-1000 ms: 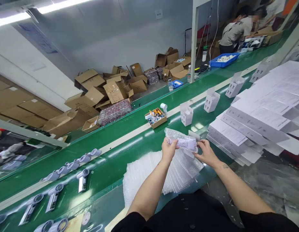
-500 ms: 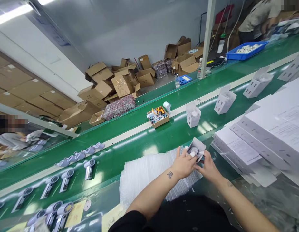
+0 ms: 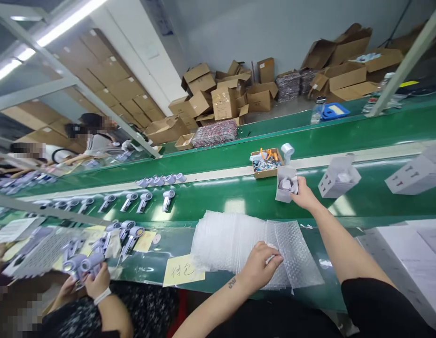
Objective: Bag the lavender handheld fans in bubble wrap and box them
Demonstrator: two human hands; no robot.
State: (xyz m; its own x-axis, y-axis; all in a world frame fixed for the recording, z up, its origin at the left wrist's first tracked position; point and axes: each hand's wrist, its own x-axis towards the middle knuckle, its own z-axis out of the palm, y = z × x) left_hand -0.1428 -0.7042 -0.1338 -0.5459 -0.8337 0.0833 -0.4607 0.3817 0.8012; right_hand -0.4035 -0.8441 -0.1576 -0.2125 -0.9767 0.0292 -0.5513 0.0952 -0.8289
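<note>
My right hand (image 3: 305, 193) reaches out over the green conveyor belt and grips the right side of a small open white box (image 3: 282, 193). A pale item with a round top sits inside the box; its kind is hard to make out. My left hand (image 3: 262, 264) is closed, thumb against curled fingers, over a fanned pile of clear bubble-wrap bags (image 3: 225, 234). Whether a bag is pinched in those fingers is hidden. Just behind the white box stands a small carton (image 3: 266, 173) of mixed small parts, beside a white handheld fan (image 3: 287, 151).
More open white boxes (image 3: 339, 178) stand along the belt at right, near stacked flat white cartons (image 3: 408, 253). Handheld fans (image 3: 167, 201) lie on the belt at left. A co-worker's hands (image 3: 96, 281) hold fans at lower left. A slanted post (image 3: 404, 61) rises at upper right.
My right hand has carried the white box forward onto the belt. My left hand has left the box and come down to the bubble-wrap bags. The view has swung left.
</note>
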